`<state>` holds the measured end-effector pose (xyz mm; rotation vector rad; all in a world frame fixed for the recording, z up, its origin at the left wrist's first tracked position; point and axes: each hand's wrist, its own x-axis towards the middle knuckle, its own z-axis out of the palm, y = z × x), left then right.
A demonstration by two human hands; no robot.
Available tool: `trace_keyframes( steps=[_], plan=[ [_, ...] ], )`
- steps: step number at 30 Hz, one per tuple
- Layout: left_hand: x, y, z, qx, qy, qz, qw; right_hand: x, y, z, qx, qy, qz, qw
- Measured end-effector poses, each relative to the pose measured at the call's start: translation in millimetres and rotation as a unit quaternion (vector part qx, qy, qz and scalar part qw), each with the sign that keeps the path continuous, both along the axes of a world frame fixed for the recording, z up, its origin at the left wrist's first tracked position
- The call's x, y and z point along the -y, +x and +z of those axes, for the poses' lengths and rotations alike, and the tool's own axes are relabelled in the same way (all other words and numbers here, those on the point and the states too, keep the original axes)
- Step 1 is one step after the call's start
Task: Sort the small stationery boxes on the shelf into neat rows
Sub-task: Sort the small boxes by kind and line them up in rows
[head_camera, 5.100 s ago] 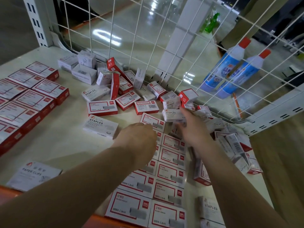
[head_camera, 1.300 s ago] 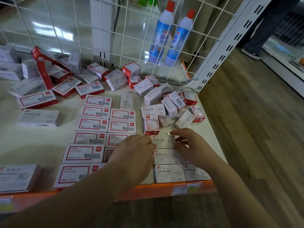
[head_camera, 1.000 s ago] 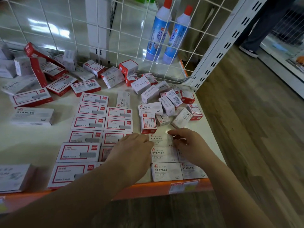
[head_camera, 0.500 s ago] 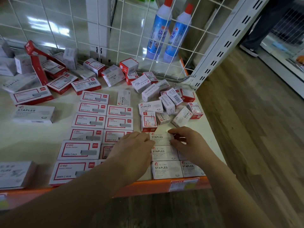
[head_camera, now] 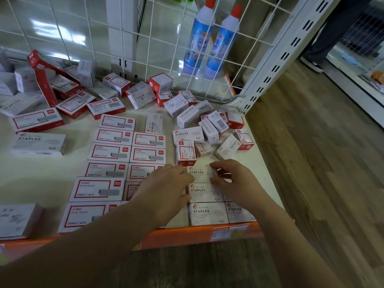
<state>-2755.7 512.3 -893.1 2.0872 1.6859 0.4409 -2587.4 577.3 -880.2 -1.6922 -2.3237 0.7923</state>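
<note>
My left hand [head_camera: 166,188] lies flat over the front of two neat columns of red-framed staple boxes [head_camera: 108,152], its fingertips touching the left end of a white STAPLES box [head_camera: 200,173]. My right hand [head_camera: 234,179] pinches that box's right end between forefinger and thumb. The box heads a short column of white STAPLES boxes [head_camera: 204,213] at the shelf's front right corner. Just behind it lies a loose pile of small boxes [head_camera: 209,125], and several more boxes [head_camera: 68,96] lie jumbled at the back left.
The cream shelf [head_camera: 41,179] has an orange front lip [head_camera: 187,235] and a white wire grid [head_camera: 145,48] behind. Two blue bottles [head_camera: 199,38] stand beyond the grid. A larger STAPLES box [head_camera: 39,143] and a grey box [head_camera: 16,220] lie at the left. A person's leg [head_camera: 324,38] is at the upper right.
Both hands left the pile at the back and came to the front right corner. Over the last second they stay at either end of the white box, which barely shifts.
</note>
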Motion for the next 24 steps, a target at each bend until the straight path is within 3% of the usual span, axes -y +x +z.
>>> trace_keyframes(
  steps=[10,18,24],
  plan=[
    [-1,-1,1,-0.003,0.002,-0.005,1.000,0,2,-2,-0.009,0.006,-0.008,1.000],
    [-7,1,4,-0.024,0.043,-0.007,0.999,-15,13,4,-0.026,0.122,-0.153,0.980],
    [-12,9,3,-0.041,0.026,-0.013,0.999,-35,10,0,0.031,0.051,-0.219,0.974]
  ],
)
